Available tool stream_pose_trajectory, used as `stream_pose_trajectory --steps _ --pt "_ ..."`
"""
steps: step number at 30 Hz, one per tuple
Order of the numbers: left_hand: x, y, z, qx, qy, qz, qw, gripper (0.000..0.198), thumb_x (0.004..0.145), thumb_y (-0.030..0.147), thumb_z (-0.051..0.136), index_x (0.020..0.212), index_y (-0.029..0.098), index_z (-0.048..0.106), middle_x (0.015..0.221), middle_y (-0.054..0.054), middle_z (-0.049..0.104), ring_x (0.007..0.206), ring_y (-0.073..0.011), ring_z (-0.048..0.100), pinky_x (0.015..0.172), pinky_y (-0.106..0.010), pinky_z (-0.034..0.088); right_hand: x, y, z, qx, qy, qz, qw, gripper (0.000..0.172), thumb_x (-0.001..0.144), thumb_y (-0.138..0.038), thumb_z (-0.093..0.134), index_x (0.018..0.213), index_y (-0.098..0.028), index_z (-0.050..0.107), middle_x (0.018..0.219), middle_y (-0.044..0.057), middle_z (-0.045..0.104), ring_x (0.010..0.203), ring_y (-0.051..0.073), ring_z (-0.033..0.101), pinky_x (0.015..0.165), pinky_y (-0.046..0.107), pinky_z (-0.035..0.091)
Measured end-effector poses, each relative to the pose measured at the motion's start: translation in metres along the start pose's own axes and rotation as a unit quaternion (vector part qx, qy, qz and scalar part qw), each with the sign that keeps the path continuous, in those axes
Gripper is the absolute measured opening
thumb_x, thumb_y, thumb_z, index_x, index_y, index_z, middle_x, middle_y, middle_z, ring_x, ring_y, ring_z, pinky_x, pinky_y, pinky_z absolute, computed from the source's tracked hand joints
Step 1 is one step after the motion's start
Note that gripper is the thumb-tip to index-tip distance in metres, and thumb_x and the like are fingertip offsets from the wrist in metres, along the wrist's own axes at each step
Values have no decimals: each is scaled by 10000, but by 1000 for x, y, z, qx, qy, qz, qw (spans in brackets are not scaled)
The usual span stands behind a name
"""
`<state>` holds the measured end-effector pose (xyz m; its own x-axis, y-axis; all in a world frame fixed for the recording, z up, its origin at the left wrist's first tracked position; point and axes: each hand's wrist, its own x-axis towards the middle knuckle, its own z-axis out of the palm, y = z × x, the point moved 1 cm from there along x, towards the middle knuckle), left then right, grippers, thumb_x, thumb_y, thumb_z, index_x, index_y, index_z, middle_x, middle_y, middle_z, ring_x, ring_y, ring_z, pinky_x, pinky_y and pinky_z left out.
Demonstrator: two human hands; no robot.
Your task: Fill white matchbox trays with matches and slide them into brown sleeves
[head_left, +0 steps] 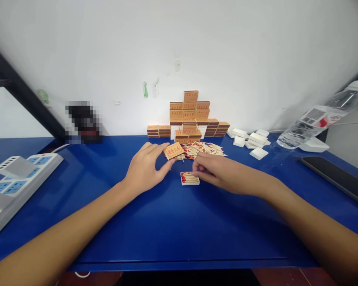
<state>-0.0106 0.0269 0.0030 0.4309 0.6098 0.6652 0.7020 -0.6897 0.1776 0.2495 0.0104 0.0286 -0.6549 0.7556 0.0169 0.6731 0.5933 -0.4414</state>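
Observation:
Between thumb and fingers, my left hand [144, 165] holds an orange matchbox sleeve [173, 150] with red lettering, tilted above the blue table. A small white matchbox tray [190, 183] lies flat below it, filled with a row of red-tipped matches [188, 178]. The curled fingers of my right hand [210, 169] are drawn together at the tray's right end. Whatever is between those fingertips is hidden. Just behind both hands spreads a loose pile of matches [207, 149], their heads red.
Stacked matchboxes [189, 114] rise against the wall. White trays [258, 139] are heaped right of them. Farther right are a tilted water bottle [322, 115] and a black phone [337, 176]. A power strip [26, 178] lies on the left of the blue table [181, 230].

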Motion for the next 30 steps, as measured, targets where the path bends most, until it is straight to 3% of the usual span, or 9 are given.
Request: stream_pose_trajectory --steps 8,17,23,30 --pt "0 1 0 5 -2 2 1000 423 1001 384 668 1347 140 657 1033 -95 757 929 -248 630 890 -434 555 5 2 14 -90 23 -35 995 228 1093 -332 441 1004 -191 596 1058 84 626 835 190 606 733 317 442" --pt "1 2 -1 6 4 8 1000 407 1007 379 664 1339 144 662 999 -83 753 891 -238 621 855 -419 554 6 4 16 -89 44 -54 994 200 1090 -306 479 994 -191 611 1039 71 623 836 180 609 734 307 447" --pt "1 1 -1 -3 4 12 1000 414 1008 385 663 1344 145 645 1017 -83 749 916 -241 626 863 -421 555 8 2 15 -86 111 -66 988 140 1069 -265 529 994 -192 623 1035 69 635 868 189 593 756 312 445" --pt "1 3 -1 2 3 14 1000 403 1013 384 654 1336 143 653 1004 -89 753 896 -239 621 848 -424 554 9 1 19 -65 81 -59 993 142 1055 -245 538 976 -185 640 1024 67 637 838 173 595 739 305 447"
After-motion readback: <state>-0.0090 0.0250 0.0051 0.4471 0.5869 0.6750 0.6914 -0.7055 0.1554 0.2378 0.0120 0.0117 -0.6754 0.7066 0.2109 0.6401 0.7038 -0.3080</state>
